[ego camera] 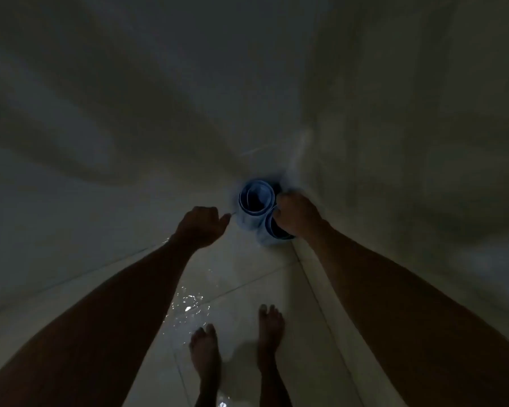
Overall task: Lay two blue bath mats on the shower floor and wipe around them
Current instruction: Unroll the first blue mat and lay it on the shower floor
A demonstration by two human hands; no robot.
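Light: the scene is dim and partly blurred, so fine detail is lost.
Right hand point(299, 217): the fingers are curled and clamped on the upper edge of the rolled blue bath mats point(257, 211); the knuckles face the camera and the fingertips are hidden inside the rolls.
Left hand point(200, 226): the fingers are folded together into a loose fist, with the thumb pointed toward the rolls; something thin may be pinched at the thumb tip, but this cannot be told from the picture.
Rolled blue bath mats: two blue rolls are seen end-on, standing side by side; one open mouth lies just left of the right fingers, the other is partly covered under the right palm. The rolls lie between the two hands, touching the right fingers and just apart from the left thumb.
Shower floor point(247, 277): pale tiles with dark joints are seen below the fingers; wet glints are scattered on them under the left wrist.
Wall point(394, 142): a pale surface is met just behind the right fingers, and the rolls are set in the corner against it.
Bare feet point(238, 348): both are planted on the tiles, well below the hands.
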